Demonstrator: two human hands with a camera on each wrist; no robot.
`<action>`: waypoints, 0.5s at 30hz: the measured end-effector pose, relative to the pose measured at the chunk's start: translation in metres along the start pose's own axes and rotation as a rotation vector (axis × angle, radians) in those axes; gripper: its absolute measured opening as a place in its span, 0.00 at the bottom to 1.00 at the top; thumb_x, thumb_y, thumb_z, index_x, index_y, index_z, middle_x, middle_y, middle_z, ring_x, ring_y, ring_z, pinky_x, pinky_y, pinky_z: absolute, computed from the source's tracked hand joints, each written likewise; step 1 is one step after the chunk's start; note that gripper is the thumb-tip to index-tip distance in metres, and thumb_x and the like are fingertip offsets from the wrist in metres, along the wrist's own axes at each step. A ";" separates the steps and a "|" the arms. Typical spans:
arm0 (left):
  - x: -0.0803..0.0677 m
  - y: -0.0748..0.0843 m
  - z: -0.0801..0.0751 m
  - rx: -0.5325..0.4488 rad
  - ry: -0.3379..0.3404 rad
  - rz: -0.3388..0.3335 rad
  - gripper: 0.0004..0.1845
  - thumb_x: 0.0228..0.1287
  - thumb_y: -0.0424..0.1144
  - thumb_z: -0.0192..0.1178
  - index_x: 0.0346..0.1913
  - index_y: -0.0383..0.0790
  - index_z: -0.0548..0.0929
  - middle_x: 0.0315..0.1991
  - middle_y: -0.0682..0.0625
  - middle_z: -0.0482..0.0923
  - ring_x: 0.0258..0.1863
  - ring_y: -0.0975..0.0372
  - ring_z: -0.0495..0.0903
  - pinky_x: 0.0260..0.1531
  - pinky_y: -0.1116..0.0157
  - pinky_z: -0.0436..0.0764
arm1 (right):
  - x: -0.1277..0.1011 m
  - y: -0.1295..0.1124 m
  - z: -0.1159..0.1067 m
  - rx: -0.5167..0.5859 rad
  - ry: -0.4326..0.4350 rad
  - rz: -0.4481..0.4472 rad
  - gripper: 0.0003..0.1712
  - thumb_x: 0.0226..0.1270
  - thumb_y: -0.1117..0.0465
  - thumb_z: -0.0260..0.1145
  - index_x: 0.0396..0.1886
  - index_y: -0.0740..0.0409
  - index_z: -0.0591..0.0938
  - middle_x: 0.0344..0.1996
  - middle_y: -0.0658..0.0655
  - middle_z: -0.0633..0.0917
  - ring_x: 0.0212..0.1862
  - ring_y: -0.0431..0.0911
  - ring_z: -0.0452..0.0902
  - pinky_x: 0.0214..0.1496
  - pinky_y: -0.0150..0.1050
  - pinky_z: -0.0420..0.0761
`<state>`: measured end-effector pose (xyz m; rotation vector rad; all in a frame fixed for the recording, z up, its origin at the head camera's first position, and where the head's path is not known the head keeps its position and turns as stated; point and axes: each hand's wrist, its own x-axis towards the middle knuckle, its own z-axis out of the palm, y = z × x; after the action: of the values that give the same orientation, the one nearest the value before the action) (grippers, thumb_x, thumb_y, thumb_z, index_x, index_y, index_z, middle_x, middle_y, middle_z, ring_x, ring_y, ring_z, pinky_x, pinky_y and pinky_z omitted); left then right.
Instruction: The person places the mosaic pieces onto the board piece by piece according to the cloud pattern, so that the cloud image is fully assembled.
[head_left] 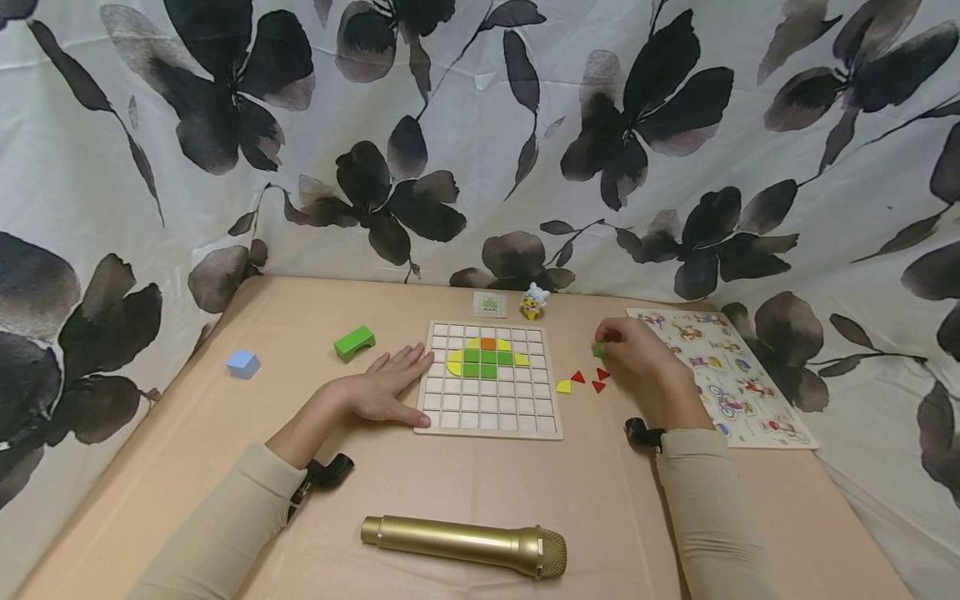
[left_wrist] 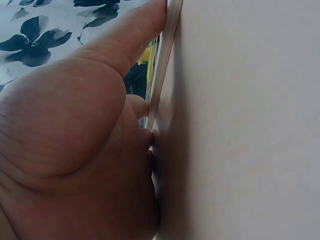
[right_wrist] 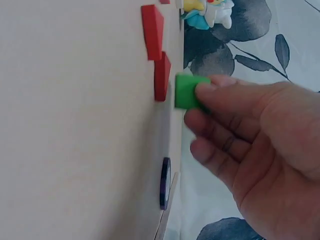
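Now – my right hand point(head_left: 637, 354) pinches a green tile point(right_wrist: 186, 91) right of the grid board point(head_left: 491, 417) | my left hand point(head_left: 382, 387) – flat, fingers straight – rests against the board's left edge.

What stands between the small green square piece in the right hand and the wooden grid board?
Only low pieces: red triangles and a yellow piece lie on the table between the green piece and the board.

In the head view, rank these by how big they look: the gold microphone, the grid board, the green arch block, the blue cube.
1. grid board
2. gold microphone, though it lies nearest the camera, which enlarges it
3. green arch block
4. blue cube, only slightly smaller than the arch block
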<state>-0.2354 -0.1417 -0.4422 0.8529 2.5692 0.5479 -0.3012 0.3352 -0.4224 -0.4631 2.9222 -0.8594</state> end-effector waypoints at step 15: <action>0.001 0.000 0.001 -0.012 0.008 0.013 0.62 0.64 0.67 0.65 0.85 0.40 0.41 0.85 0.37 0.28 0.85 0.42 0.29 0.80 0.38 0.34 | 0.013 -0.053 0.023 0.245 -0.005 -0.154 0.14 0.69 0.67 0.70 0.53 0.62 0.85 0.42 0.61 0.87 0.42 0.51 0.81 0.46 0.31 0.81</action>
<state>-0.2355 -0.1411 -0.4431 0.8656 2.5670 0.5710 -0.2957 0.2773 -0.4133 -0.6729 2.7529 -1.2140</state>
